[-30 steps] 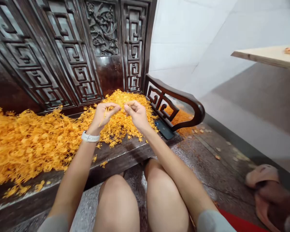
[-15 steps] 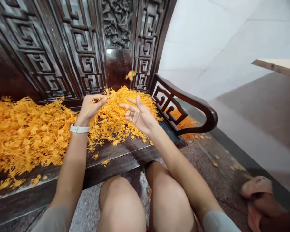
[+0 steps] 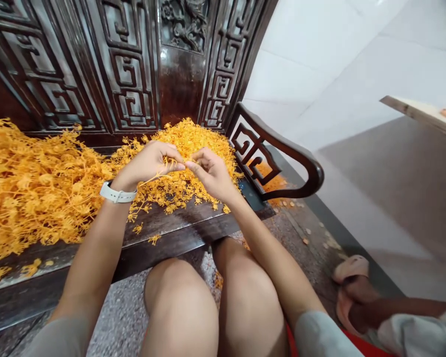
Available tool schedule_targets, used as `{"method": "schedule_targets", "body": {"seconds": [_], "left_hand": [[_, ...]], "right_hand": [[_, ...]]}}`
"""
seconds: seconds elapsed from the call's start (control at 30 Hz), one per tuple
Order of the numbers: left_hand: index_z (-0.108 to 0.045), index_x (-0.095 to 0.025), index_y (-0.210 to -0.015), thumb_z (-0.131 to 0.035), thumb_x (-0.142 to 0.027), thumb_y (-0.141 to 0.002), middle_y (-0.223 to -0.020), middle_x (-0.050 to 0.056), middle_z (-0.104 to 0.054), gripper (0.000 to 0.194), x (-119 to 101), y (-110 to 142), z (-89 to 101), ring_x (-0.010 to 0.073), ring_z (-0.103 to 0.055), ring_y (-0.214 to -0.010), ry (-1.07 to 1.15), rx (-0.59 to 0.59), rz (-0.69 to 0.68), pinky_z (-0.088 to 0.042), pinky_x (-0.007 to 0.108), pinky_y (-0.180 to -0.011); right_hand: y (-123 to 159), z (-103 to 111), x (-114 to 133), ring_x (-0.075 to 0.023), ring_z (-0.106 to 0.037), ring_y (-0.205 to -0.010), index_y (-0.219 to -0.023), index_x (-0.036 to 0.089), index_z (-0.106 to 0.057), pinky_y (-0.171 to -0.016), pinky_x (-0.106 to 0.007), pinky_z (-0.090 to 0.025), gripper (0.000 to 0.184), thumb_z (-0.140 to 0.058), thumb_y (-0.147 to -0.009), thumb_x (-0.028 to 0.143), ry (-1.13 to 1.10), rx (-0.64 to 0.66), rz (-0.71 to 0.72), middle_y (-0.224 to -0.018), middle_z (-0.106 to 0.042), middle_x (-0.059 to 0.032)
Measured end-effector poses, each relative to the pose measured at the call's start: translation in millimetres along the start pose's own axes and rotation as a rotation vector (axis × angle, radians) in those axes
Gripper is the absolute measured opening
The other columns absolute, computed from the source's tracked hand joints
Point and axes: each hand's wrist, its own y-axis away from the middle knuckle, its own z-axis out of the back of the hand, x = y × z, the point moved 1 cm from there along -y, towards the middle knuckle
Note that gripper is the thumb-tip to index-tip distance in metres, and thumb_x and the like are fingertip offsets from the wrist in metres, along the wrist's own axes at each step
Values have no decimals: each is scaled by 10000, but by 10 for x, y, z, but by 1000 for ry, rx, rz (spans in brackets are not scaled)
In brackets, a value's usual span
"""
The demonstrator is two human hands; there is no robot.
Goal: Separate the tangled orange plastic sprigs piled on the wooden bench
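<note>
My left hand [image 3: 152,161], with a pale watch on its wrist, is closed on an orange plastic flower sprig [image 3: 152,179] whose thin stem trails below the fingers. My right hand [image 3: 213,173] meets it at the fingertips, thumb and forefinger pinched at the sprig's end; the exact contact is partly hidden. Behind both hands lies a heap of small orange flower heads [image 3: 193,136] on the dark wooden bench [image 3: 186,218]. To the left spreads a larger pile of stemmed orange sprigs [image 3: 33,183].
A carved backrest [image 3: 178,94] stands behind the piles, and a curved armrest [image 3: 301,158] bounds the bench on the right. Orange bits [image 3: 273,183] are scattered beyond it. Another person's foot in a pink slipper [image 3: 351,270] is at lower right. A board edge [image 3: 412,114] juts in above.
A small orange flower piece that was in midair above the heap is no longer there. My right hand has gone from open to pinching against my left fingertips. The view has shifted slightly.
</note>
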Motion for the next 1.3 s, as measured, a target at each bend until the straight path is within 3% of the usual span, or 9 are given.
{"method": "schedule_targets", "body": {"seconds": [0.27,0.33,0.43,0.47,0.53,0.6,0.73,1.1,1.3], "left_hand": [[-787,-225,-704,-790,-347,-874,-665,20,-684,209,-34,-14,-176,179,-574,-650,-141,14,-249,-434,360,-666],[-778,-218,-695,-766,-221,-846,-697,6,-700,152,114,-59,-144,169,-600,-701,-239,-78,-176,-462,366,-728],[-736,-178,-631,-729,-265,-899,-668,-8,-644,282,415,-111,134,112,-593,-686,-247,-374,20,-471,328,-729],[-751,-179,-671,-757,-301,-904,-713,-4,-659,264,483,-109,252,120,-617,-730,-196,-464,14,-490,332,-756],[-784,-195,-772,-833,-388,-881,-844,16,-678,227,543,-77,450,161,-671,-889,-103,-636,-38,-530,361,-859],[-799,-216,-847,-892,-468,-830,-908,32,-659,270,518,-31,551,208,-680,-998,-37,-765,-73,-548,399,-923],[-796,-207,-879,-845,-594,-836,-763,24,-602,393,384,7,485,200,-678,-835,75,-722,8,-565,360,-755],[-794,-151,-891,-799,-667,-827,-735,17,-674,520,-104,-87,-203,83,-565,-577,71,-645,33,-414,239,-519],[-728,-232,-868,-697,-713,-904,-715,29,-672,483,-179,-72,-117,85,-429,-487,249,-639,108,-249,275,-428]], "right_hand": [[142,118,615,-175,-507,-655,-774,270,-646,-702,-332,-417,220,-581,-950,155,372,298,182,-718,-599,-12],[196,111,835,-192,-631,-712,-772,286,-706,-736,-318,-491,250,-587,-963,176,165,622,158,-751,-685,-34],[315,76,1113,-212,-765,-1009,-870,286,-788,-918,-286,-560,281,-564,-1033,240,-233,1432,25,-992,-803,-98],[321,75,1141,-213,-770,-1036,-884,280,-803,-946,-285,-564,254,-596,-1028,250,-299,1499,-29,-1020,-811,-115],[244,79,1048,-207,-770,-933,-902,283,-814,-886,-301,-589,168,-680,-996,321,-366,1194,-101,-970,-813,-104],[98,112,785,-182,-726,-798,-932,297,-801,-772,-310,-597,226,-706,-955,501,-448,608,-128,-917,-799,-54],[-76,139,226,-124,-647,-734,-1031,271,-743,-679,-274,-553,290,-707,-907,530,-580,-158,-283,-1057,-774,-44],[-34,-338,9,-118,-599,-630,-1031,252,-609,-567,-274,-502,450,-843,-831,580,-383,-82,-198,-834,-676,11],[-46,-130,-51,-102,-584,-622,-926,266,-549,-566,-245,-490,409,-788,-887,596,-442,-286,-143,-810,-680,26]]}}
